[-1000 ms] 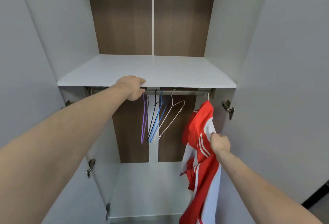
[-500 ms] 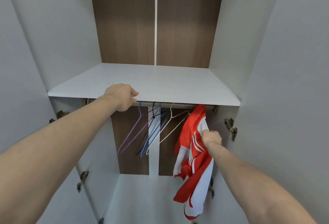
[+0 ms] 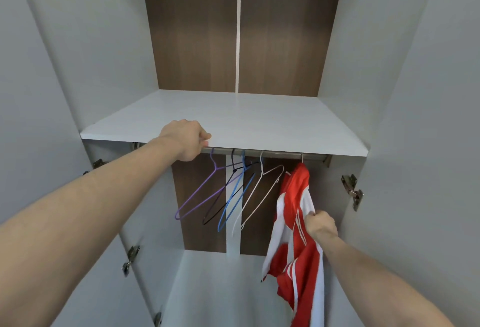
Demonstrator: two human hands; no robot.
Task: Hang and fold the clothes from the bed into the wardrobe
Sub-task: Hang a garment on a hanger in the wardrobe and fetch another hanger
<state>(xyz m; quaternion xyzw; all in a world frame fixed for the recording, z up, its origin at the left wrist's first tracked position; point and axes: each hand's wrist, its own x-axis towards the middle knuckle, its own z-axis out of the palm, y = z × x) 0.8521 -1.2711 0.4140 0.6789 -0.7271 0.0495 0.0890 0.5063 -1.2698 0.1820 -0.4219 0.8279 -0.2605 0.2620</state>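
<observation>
head view: matte white shelf [image 3: 233,119] inside the wardrobe [image 3: 415,93], with dark woodgrain back panels above and below it. a round metal rail [image 3: 280,154] runs right under the shelf's front edge. left hand [image 3: 185,139] is up at the rail's left part, fingers curled over the shelf edge; can't tell if they actually wrap the rail. on the rail hang thin wire hangers, swung at a slant: purple [image 3: 205,191], black [image 3: 228,197], blue [image 3: 235,202], white [image 3: 259,197]. at the rail's right end the red and white jersey [image 3: 296,197] hangs, smooth shiny fabric with thin white stripes, all bunched. right hand [image 3: 320,225] has its fingers clenched on a fold of it. shiny metal hinge [image 3: 352,191] right of the rail.
</observation>
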